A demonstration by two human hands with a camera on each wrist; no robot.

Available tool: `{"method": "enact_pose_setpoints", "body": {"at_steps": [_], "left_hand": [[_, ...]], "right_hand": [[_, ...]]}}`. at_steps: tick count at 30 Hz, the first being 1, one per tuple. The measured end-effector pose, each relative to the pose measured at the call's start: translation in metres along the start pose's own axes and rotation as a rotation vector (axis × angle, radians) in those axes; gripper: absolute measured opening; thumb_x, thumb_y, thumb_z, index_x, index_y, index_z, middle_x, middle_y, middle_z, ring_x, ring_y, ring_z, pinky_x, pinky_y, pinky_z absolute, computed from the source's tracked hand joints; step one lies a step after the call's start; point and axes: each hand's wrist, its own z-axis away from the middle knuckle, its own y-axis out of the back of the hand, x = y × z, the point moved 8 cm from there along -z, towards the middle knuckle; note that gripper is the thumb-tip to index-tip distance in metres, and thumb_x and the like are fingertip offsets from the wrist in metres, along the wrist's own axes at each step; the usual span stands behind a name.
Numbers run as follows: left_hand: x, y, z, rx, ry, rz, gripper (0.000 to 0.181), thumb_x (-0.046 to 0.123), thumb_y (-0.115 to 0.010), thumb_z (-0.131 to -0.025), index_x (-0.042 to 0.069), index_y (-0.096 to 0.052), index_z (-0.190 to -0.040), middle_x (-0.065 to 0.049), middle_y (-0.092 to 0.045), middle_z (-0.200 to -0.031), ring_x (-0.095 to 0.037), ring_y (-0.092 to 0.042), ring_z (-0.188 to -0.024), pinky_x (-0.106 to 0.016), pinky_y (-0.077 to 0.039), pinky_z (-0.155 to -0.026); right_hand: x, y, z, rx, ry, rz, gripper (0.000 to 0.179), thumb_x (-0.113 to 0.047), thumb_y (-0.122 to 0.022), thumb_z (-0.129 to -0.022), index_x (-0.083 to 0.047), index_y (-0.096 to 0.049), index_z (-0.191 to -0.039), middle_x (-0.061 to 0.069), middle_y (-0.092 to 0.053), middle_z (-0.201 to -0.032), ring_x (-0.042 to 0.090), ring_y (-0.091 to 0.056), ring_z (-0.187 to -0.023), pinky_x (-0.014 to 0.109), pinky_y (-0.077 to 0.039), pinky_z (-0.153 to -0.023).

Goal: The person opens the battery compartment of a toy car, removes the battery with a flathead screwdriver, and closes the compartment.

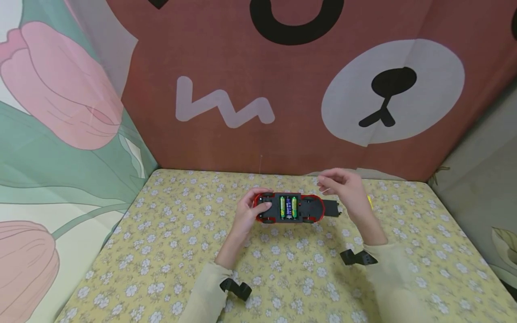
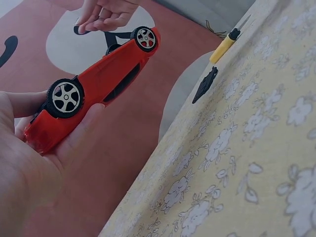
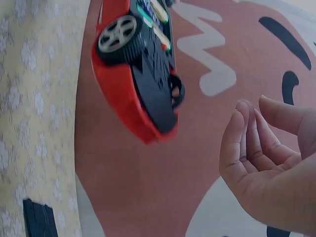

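My left hand (image 1: 244, 211) grips a red toy car (image 1: 311, 208) by one end, wheels up, raised above the tablecloth. In its black underside is an uncovered battery compartment holding two green batteries (image 1: 294, 207) with a blue one (image 1: 288, 207) between them. From the side, the left wrist view shows the car's red body and silver-spoked wheels (image 2: 66, 98). My right hand (image 1: 348, 190) is in the air beyond the car's other end. Its fingers (image 3: 232, 143) are bent loosely, with a gap to the thumb and nothing between them.
A flat black cover (image 2: 205, 85) lies on the flowered tablecloth (image 1: 161, 251), partly behind the car in the head view. Beside it is a screwdriver (image 2: 224, 48) with a yellow handle, mostly hidden by my right wrist from above. A printed bear curtain (image 1: 226, 148) hangs behind the table.
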Motion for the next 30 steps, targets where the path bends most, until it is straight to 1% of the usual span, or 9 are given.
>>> {"method": "enact_pose_setpoints", "body": {"at_steps": [4, 8, 11, 16, 23, 30], "left_hand": [[0.0, 0.0, 0.0, 0.002, -0.004, -0.003, 0.038, 0.001, -0.07, -0.09, -0.001, -0.064, -0.127, -0.01, -0.065, -0.131, -0.024, -0.063, -0.115, -0.032, -0.058, -0.087], [0.0, 0.001, 0.0, 0.003, -0.003, -0.009, 0.037, 0.002, -0.07, -0.09, -0.001, -0.065, -0.127, -0.011, -0.066, -0.132, -0.024, -0.062, -0.115, -0.032, -0.058, -0.087], [0.001, 0.001, 0.0, 0.006, -0.005, -0.018, 0.037, 0.004, -0.071, -0.09, -0.001, -0.065, -0.127, -0.011, -0.066, -0.132, -0.025, -0.062, -0.115, -0.032, -0.058, -0.087], [0.002, 0.001, 0.0, 0.012, -0.008, -0.02, 0.038, 0.003, -0.071, -0.09, -0.001, -0.065, -0.128, -0.011, -0.066, -0.132, -0.025, -0.061, -0.116, -0.032, -0.057, -0.088], [0.002, 0.002, 0.0, 0.015, -0.021, -0.015, 0.037, 0.003, -0.07, -0.091, -0.002, -0.064, -0.127, -0.011, -0.065, -0.132, -0.025, -0.062, -0.116, -0.032, -0.058, -0.088], [0.002, 0.002, 0.0, 0.011, -0.023, -0.007, 0.037, 0.003, -0.07, -0.091, -0.002, -0.064, -0.127, -0.011, -0.065, -0.132, -0.022, -0.062, -0.114, -0.031, -0.057, -0.088]], "right_hand": [[0.001, -0.011, 0.001, -0.021, -0.014, 0.054, 0.027, -0.017, -0.07, -0.101, 0.008, -0.07, -0.111, 0.009, -0.073, -0.091, 0.021, -0.07, -0.081, 0.033, -0.062, -0.075], [0.003, -0.02, 0.002, -0.035, -0.022, 0.087, 0.026, -0.016, -0.069, -0.101, 0.007, -0.07, -0.112, 0.015, -0.072, -0.094, 0.021, -0.07, -0.081, 0.032, -0.061, -0.075], [0.005, -0.027, 0.003, -0.05, -0.028, 0.095, 0.025, -0.015, -0.07, -0.1, 0.006, -0.07, -0.112, 0.016, -0.072, -0.095, 0.02, -0.07, -0.081, 0.03, -0.061, -0.075], [0.008, -0.039, 0.004, -0.083, -0.047, 0.107, 0.024, -0.015, -0.071, -0.099, 0.005, -0.071, -0.112, 0.014, -0.073, -0.097, 0.022, -0.071, -0.083, 0.031, -0.061, -0.075], [0.006, -0.053, 0.006, -0.117, -0.013, 0.133, 0.024, -0.011, -0.07, -0.099, 0.008, -0.071, -0.112, 0.016, -0.074, -0.099, 0.025, -0.071, -0.082, 0.031, -0.061, -0.073], [0.009, -0.062, 0.008, -0.131, -0.025, 0.182, 0.022, -0.015, -0.072, -0.099, 0.003, -0.073, -0.111, 0.017, -0.074, -0.099, 0.027, -0.071, -0.084, 0.031, -0.061, -0.071]]}}
